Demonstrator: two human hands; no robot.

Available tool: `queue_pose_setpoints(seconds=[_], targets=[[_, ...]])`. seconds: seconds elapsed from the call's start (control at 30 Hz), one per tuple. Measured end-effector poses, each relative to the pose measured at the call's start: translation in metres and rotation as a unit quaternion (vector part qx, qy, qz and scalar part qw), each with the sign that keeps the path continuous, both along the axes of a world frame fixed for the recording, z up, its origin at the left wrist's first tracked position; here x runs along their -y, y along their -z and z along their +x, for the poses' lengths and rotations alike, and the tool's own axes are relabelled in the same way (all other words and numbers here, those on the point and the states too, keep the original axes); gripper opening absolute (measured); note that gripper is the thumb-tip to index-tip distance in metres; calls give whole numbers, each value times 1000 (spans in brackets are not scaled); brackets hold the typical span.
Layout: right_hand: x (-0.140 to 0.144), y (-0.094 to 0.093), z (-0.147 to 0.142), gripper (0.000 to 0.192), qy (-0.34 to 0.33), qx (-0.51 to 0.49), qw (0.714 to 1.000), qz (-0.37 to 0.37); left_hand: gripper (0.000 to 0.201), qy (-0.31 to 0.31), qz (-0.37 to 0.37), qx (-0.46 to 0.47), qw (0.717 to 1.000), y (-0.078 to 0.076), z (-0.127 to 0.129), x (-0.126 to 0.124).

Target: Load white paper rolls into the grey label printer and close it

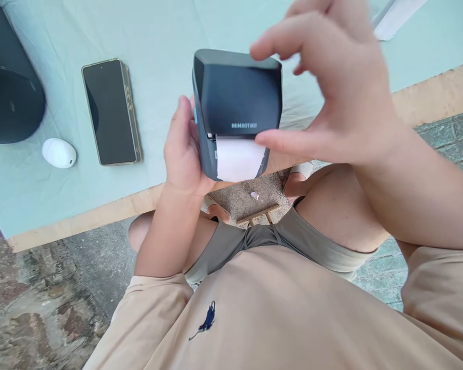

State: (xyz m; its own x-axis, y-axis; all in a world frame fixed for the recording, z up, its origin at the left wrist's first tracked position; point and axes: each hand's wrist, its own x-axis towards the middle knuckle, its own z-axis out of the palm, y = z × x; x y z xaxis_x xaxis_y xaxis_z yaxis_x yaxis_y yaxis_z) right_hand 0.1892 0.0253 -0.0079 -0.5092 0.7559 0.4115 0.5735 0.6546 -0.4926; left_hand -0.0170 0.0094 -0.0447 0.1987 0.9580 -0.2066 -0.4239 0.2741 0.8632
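Note:
A dark label printer marked NIIMBOT sits in my left hand, above the table's near edge. My left thumb lies along its left side, while the fingers beneath it are mostly hidden. From the printer's front slot hangs a strip of white label paper. Over the printer's right side is my right hand, slightly blurred, its thumb and forefinger spread wide. The right thumb tip overlaps the lid's front edge and the forefinger tip overlaps the back edge; whether they touch is not clear.
On the pale green tablecloth lie a phone in a clear case and a small white rounded case. A black object stands at far left. Something white lies at upper right. The wooden table edge runs before my knees.

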Motion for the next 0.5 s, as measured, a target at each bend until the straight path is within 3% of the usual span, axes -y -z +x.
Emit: queue_pose_setpoints(seconds=[0.07, 0.13, 0.2, 0.23, 0.33, 0.4, 0.5], targets=[[4, -4, -2, 53, 88, -64, 994, -3, 44, 13, 14, 2, 1000, -2, 2, 1], [6, -7, -5, 44, 147, -210, 960, -112, 39, 30, 26, 11, 999, 0, 1, 2], [7, -9, -7, 35, 162, -320, 915, -182, 34, 29, 33, 12, 999, 4, 0, 2], [6, -9, -8, 30, 157, -328, 914, -182, 34, 27, 35, 8, 999, 6, -1, 2], [4, -7, -10, 28, 130, -180, 974, -39, 40, 33, 38, 2, 999, 9, -2, 1], [3, -4, -10, 25, 106, -52, 993, -21, 44, 42, 42, 0, 998, 11, -2, 1], [2, -1, -12, 28, 95, 80, 991, -46, 50, 49, 48, 1, 998, 15, -2, 1]])
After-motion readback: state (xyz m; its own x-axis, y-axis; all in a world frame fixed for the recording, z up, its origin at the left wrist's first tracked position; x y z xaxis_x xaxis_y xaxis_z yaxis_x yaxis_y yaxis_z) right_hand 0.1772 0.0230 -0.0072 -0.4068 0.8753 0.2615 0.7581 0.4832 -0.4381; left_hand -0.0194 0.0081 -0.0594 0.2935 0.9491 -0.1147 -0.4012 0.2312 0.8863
